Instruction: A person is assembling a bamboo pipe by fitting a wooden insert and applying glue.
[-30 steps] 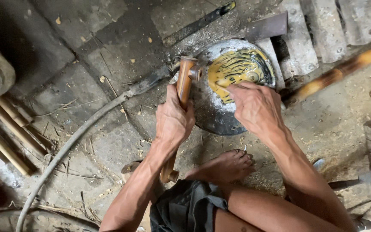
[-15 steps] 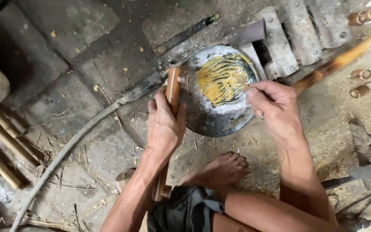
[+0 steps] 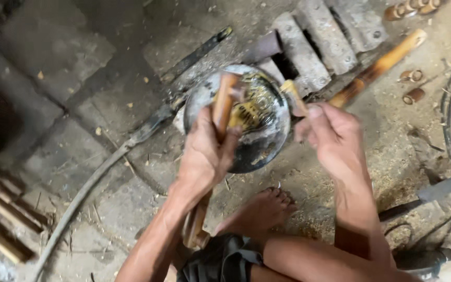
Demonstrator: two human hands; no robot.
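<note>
1. Nearest the camera: a person is squatting on a dirt and stone floor, knees at the bottom edge, one bare foot (image 3: 259, 211) planted just below the work.
2. The left hand (image 3: 204, 156) is closing around a bamboo stick (image 3: 220, 112), gripping it mid-length. The stick's long axis is running near-vertical in view, the top end leaning over a round metal pan (image 3: 238, 156), the bottom end passing down toward the lap.
3. The right hand (image 3: 335, 138) is pinching a short pale sliver (image 3: 294, 96) in curled fingers, just right of the pan rim; it's blurry, so can't tell what the sliver is.
4. The pan is lying straight ahead between both hands, holding yellowish stuff; the left hand is nearer, overlapping it.
5. Right side: a big knife (image 3: 426, 196) on the ground, apart from the hands.
6. Farther off: a long bamboo pole (image 3: 379, 65), grey blocks (image 3: 309, 47), a dark hose (image 3: 105, 164) curving left, cut bamboo rings (image 3: 411, 8) at the top.
</note>
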